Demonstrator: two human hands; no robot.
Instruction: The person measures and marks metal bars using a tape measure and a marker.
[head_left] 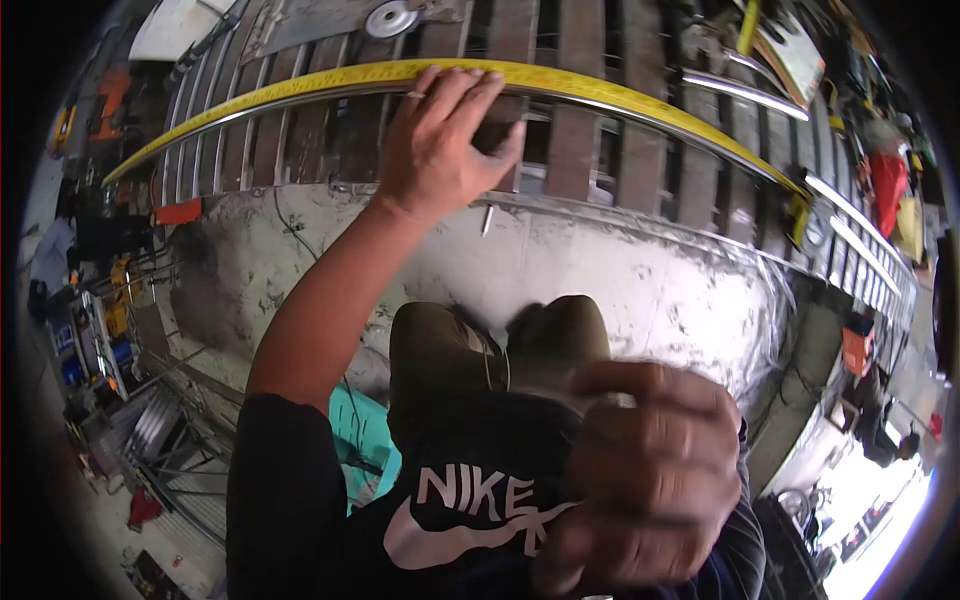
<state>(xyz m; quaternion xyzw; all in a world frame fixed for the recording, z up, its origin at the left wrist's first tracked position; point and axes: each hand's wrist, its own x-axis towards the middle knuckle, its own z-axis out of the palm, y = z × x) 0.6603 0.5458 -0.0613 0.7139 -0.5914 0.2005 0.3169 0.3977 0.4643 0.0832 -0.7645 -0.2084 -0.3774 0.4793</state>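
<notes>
A long yellow tape measure (345, 75) is stretched across a slatted metal bench, lying along a thin shiny metal rod (640, 112). Its yellow and dark case (799, 215) sits at the right end. My left hand (440, 140) rests on the tape near the middle, fingers stretched over it and thumb apart; it is open. Close to the camera, in front of my chest, is my right hand (655, 475), blurred, with its fingers curled in. Whatever it may hold is hidden. A ring-like band shows on each hand.
The slatted bench (580, 150) spans the top. A round metal disc (391, 18) lies behind the tape. Metal strips (745, 95) lie to the right. A small white stick (488, 220) is by the bench edge. A turquoise crate (362, 430) stands beside my legs; metal stock (160, 425) lies left.
</notes>
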